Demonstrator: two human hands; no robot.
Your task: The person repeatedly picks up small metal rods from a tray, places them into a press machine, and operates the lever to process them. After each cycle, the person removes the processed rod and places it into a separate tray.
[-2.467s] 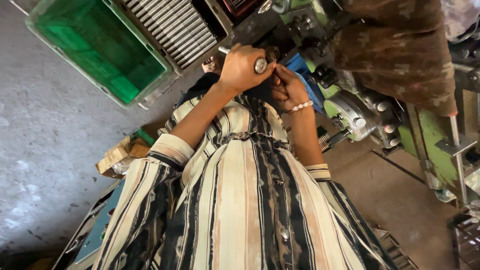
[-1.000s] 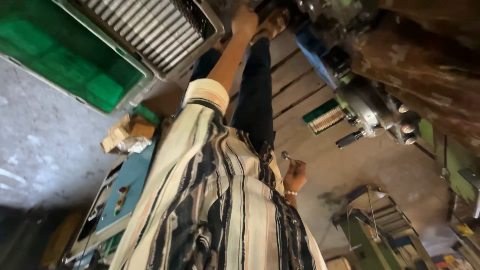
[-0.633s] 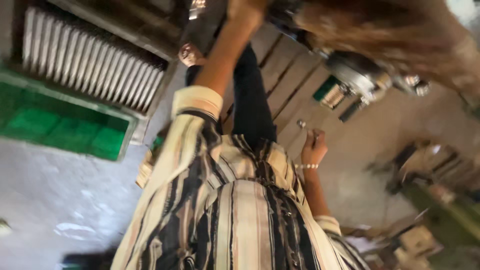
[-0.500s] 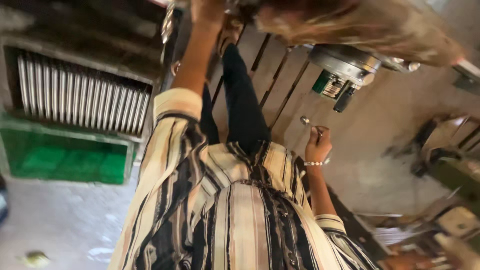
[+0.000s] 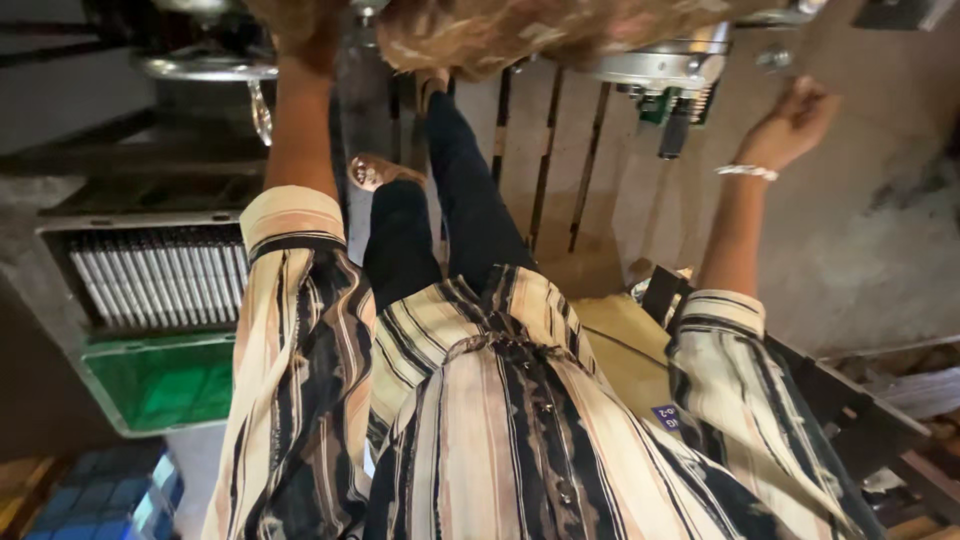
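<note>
I am looking down my own striped shirt and dark trousers. My left hand (image 5: 300, 45) is stretched forward to the machine at the top edge, beside a round metal handwheel (image 5: 200, 68). Its fingers are blurred and partly cut off, so its grip is unclear. My right hand (image 5: 795, 122), with a pale bracelet (image 5: 745, 172) on the wrist, is raised out to the right with curled fingers. It hangs close to a green and black fitting (image 5: 670, 105) under the machine. Nothing shows inside that hand.
A grey tray of metal rods (image 5: 150, 275) and a green plastic crate (image 5: 160, 385) lie on the floor at the left, with a blue crate (image 5: 110, 495) nearer. Wooden floor slats (image 5: 545, 160) run under my feet. A dark metal frame (image 5: 850, 410) stands at the right.
My right hand has swung from low beside my body, where it pinched a small metal piece, up and out to the right. My left hand stayed on the machine. The view has turned.
</note>
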